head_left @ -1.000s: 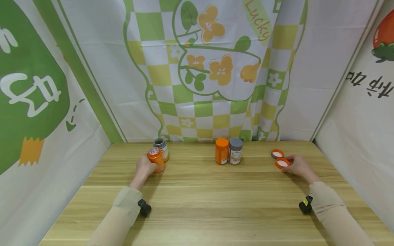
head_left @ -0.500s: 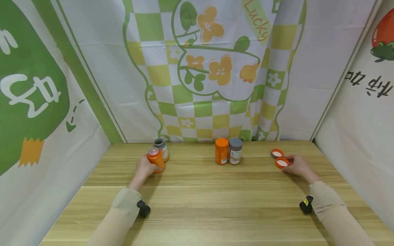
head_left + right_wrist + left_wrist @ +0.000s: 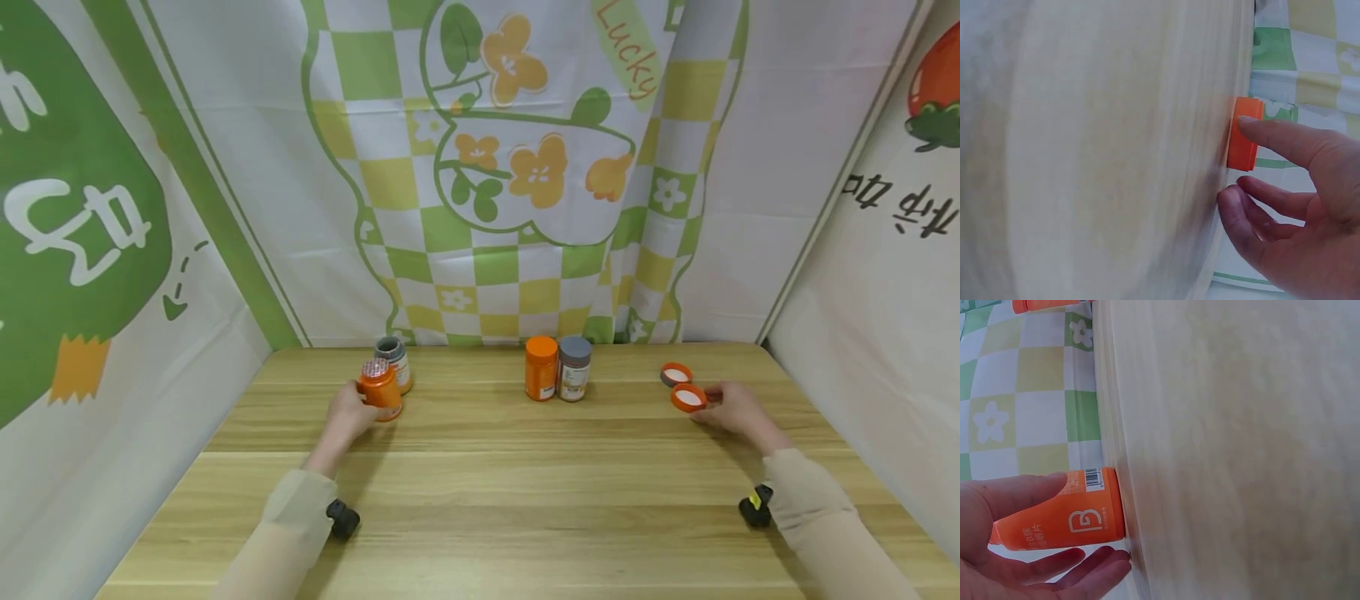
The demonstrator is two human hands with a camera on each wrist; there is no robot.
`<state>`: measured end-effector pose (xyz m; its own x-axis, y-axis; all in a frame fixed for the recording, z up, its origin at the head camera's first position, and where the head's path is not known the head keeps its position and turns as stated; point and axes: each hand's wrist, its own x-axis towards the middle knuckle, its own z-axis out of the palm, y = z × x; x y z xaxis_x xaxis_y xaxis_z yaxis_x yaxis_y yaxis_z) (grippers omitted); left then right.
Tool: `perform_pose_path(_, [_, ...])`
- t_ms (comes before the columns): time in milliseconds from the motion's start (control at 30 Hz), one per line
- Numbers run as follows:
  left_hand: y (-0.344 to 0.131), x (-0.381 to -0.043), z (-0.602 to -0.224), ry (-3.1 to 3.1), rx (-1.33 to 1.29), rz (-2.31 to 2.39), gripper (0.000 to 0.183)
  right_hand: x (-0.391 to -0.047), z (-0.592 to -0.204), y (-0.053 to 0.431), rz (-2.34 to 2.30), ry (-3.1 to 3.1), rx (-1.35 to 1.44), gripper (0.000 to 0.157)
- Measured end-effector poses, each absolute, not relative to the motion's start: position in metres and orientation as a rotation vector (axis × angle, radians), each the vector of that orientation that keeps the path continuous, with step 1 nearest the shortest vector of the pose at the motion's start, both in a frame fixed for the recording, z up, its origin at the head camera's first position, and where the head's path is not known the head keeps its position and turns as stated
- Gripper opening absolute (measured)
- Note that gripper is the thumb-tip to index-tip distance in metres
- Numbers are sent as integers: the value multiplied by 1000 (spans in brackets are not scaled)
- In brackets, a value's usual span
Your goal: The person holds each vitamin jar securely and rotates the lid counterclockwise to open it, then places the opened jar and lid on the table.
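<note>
An orange bottle (image 3: pixel 381 390) with a silvery sealed mouth stands upright without its cap at the left. My left hand (image 3: pixel 350 414) is beside it; in the left wrist view the thumb overlaps the bottle and the other fingers are spread below, off its side. Just behind stands a grey uncapped bottle (image 3: pixel 393 364), partly hidden. At the right, an orange cap (image 3: pixel 687 398) lies with its white inside up. My right hand (image 3: pixel 737 408) is at its edge, the thumb overlapping the cap in the right wrist view and the fingers apart from it.
A grey cap (image 3: pixel 676 376) with an orange inner rim lies behind the orange one. An orange capped bottle (image 3: pixel 541 368) and a grey-capped bottle (image 3: pixel 573 369) stand side by side at the back middle of the wooden table (image 3: pixel 525 500). A patterned curtain (image 3: pixel 495 275) hangs behind.
Both hands have loosened and drawn back slightly, the left one leftward from the orange bottle, the right one rightward from the orange cap. Bottles and caps stay in place.
</note>
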<state>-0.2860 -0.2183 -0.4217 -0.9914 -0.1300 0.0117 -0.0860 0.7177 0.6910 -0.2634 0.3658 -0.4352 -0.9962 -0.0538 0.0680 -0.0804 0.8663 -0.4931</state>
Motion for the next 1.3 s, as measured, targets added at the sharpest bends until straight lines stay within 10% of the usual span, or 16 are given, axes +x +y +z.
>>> perform_pose_path(1300, [-179, -244, -406, -2820, -14, -885, 19, -228, -420, 341, 697, -3060, 87, 25])
